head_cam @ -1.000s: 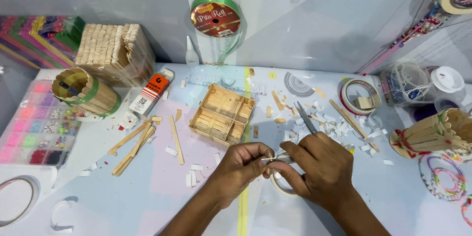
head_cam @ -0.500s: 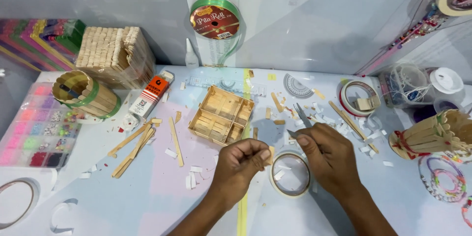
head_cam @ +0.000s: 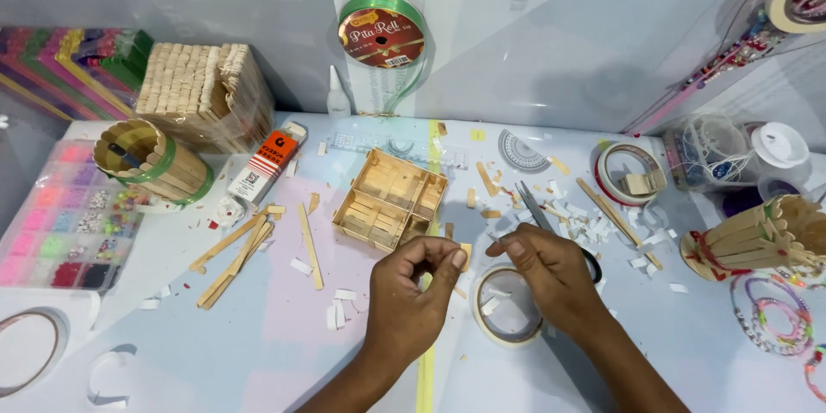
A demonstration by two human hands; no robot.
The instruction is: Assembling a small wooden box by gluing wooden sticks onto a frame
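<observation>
My left hand (head_cam: 411, 286) pinches a small piece of wooden stick (head_cam: 465, 255) between thumb and fingertips. My right hand (head_cam: 551, 274) is just to its right, thumb and forefinger pinched together; whether anything is in the pinch is too small to tell. A roll of tape (head_cam: 508, 308) lies flat on the table below and between both hands. A pair of scissors (head_cam: 535, 206) lies under the right hand, blades pointing away from me. A small open box of wooden sticks (head_cam: 391, 198) stands just beyond the left hand.
Loose wooden sticks (head_cam: 237, 249) and white paper scraps litter the table. At the left are a stick cylinder (head_cam: 155, 162), a stick block (head_cam: 202, 95), a glue box (head_cam: 268, 162) and a bead tray (head_cam: 60, 228). At the right are another tape roll (head_cam: 632, 174) and a stick holder (head_cam: 757, 237).
Both hands were together over the tape roll; they have since lifted off it and moved slightly up the table. The roll now lies uncovered on the table.
</observation>
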